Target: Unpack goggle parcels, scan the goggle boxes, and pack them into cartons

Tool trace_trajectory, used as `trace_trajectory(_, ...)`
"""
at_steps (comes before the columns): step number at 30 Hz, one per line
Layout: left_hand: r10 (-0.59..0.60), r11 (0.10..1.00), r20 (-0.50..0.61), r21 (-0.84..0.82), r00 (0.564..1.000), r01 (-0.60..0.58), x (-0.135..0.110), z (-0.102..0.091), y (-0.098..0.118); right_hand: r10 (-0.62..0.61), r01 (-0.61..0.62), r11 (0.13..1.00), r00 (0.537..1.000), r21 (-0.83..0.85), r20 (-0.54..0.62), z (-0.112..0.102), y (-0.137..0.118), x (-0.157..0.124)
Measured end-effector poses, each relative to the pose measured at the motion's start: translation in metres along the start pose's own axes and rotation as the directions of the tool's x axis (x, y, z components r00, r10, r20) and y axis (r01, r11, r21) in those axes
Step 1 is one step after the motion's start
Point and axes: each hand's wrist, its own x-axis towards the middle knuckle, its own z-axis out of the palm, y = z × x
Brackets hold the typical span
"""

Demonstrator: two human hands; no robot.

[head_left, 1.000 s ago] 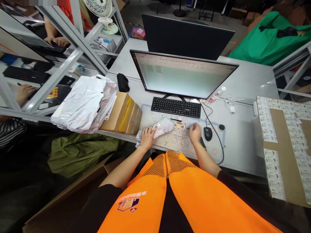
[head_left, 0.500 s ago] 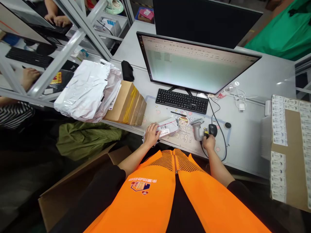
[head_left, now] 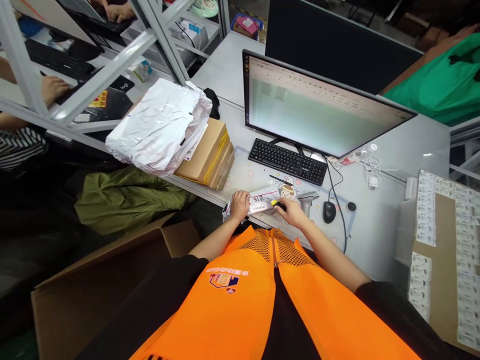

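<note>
A white plastic mailing parcel (head_left: 259, 205) with handwriting and a barcode label lies on the desk mat near the front edge. My left hand (head_left: 240, 204) is closed over its left end. In my right hand (head_left: 293, 212) is a yellow-and-black box cutter (head_left: 278, 204), held at the parcel's right end; I cannot make out its blade. Behind that hand, partly hidden, stands a grey barcode scanner (head_left: 308, 196). A black mouse (head_left: 329, 212) sits further right on the mat.
A keyboard (head_left: 288, 161) and monitor (head_left: 318, 105) stand behind the parcel. To the left are stacked cardboard boxes (head_left: 204, 155) under white plastic mailers (head_left: 157, 130). An open carton (head_left: 108, 260) is on the floor. Label sheets cover a cardboard box (head_left: 442, 235) at right. A co-worker's hand (head_left: 54, 89) shows left.
My right hand has moved left from beside the mouse to the parcel's right end, bringing the box cutter along. My left hand stays on the parcel. The view has shifted a little.
</note>
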Motion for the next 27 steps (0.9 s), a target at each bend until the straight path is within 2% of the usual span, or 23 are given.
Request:
trace_trajectory(3,0.013,1.000,-0.006,-0.024,1.000,-0.013,-0.001,-0.004,-0.004,-0.053,0.073,0.989,0.986,-0.125,0.155,0.006,-0.024,0.031)
trace_trajectory(6,0.009,0.998,-0.004,-0.065,1.000,-0.010,-0.003,-0.005,-0.010,-0.081,0.120,0.976,0.975,-0.182,0.209,0.008,-0.033,0.049)
trace_trajectory(11,-0.048,0.994,-0.031,-0.097,0.998,0.045,0.001,0.002,-0.013,-0.110,0.181,0.957,0.949,-0.227,0.295,0.005,-0.042,0.058)
trace_trajectory(18,-0.011,0.995,-0.046,-0.099,0.999,0.006,0.003,0.004,-0.006,-0.034,0.116,0.952,0.959,-0.284,0.281,0.008,-0.065,0.061)
trace_trajectory(20,0.000,0.996,-0.039,-0.089,0.999,-0.003,0.001,0.001,-0.008,0.006,0.068,0.950,0.972,-0.304,0.237,0.003,-0.055,0.060)
trace_trajectory(22,0.001,0.997,-0.033,-0.074,0.999,-0.004,-0.001,-0.004,-0.014,0.134,-0.088,0.936,0.985,-0.341,0.113,-0.014,-0.030,0.054)
trace_trajectory(23,0.000,0.998,-0.030,-0.066,1.000,-0.002,-0.002,-0.007,-0.018,0.227,-0.206,0.913,0.974,-0.352,0.018,-0.025,-0.013,0.050)
trace_trajectory(25,-0.003,0.999,-0.021,-0.050,1.000,0.002,-0.003,-0.015,-0.025,0.387,-0.428,0.843,0.903,-0.327,-0.184,-0.046,0.021,0.040)
trace_trajectory(27,0.000,0.999,-0.006,-0.034,1.000,-0.001,-0.003,-0.021,-0.029,0.405,-0.481,0.831,0.868,-0.279,-0.289,-0.055,0.047,0.030)
